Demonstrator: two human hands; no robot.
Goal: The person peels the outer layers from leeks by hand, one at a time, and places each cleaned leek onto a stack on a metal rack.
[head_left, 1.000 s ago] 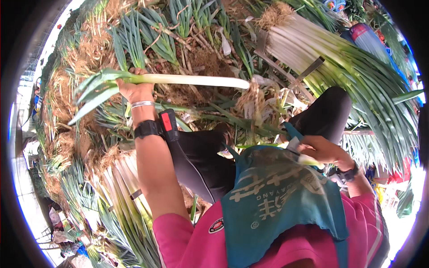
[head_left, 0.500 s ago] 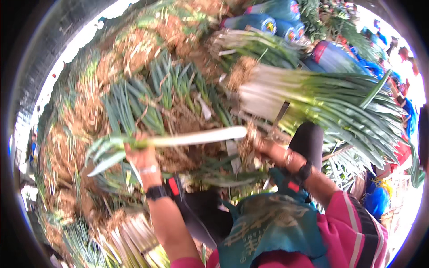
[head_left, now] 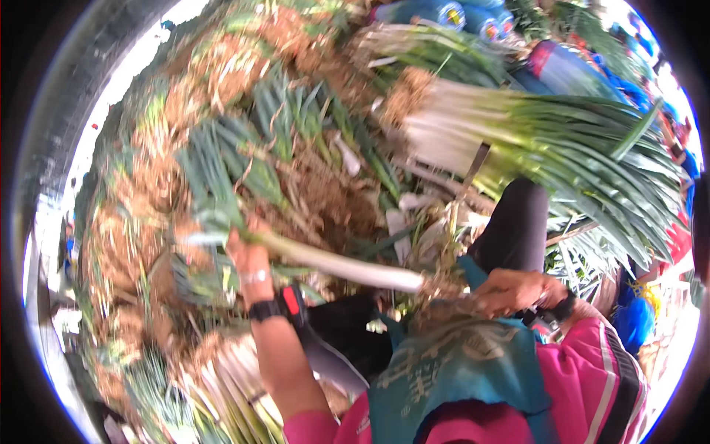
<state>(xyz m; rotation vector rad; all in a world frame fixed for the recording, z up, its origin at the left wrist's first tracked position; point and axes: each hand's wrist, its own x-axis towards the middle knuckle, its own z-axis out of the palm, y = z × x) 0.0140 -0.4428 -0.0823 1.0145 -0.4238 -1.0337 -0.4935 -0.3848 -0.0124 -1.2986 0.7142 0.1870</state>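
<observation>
My left hand (head_left: 248, 255) is closed round one long green onion (head_left: 347, 265), gripping it where the white stalk meets the green leaves. The stalk slants down to the right across my lap, its white end near my right knee. By that end my right hand (head_left: 514, 291) is closed, with a tuft of dry tan peelings (head_left: 447, 300) at its fingertips. Beyond my right knee lies a large bundle of green onions (head_left: 473, 137), white stalks left and leaves right. Loose unpeeled green onions (head_left: 214, 174) are heaped past my left hand.
Heaps of green onions with dry, earthy roots (head_left: 126, 244) spread along the left. More white-stalked onions (head_left: 229, 377) lie at the lower left. Blue-wrapped bundles (head_left: 573, 70) stand at the back right. A teal apron (head_left: 458, 370) covers my lap.
My right hand has drawn back toward my lap, to the right and nearer me. The held onion's white end has swung down, and my left hand has shifted slightly.
</observation>
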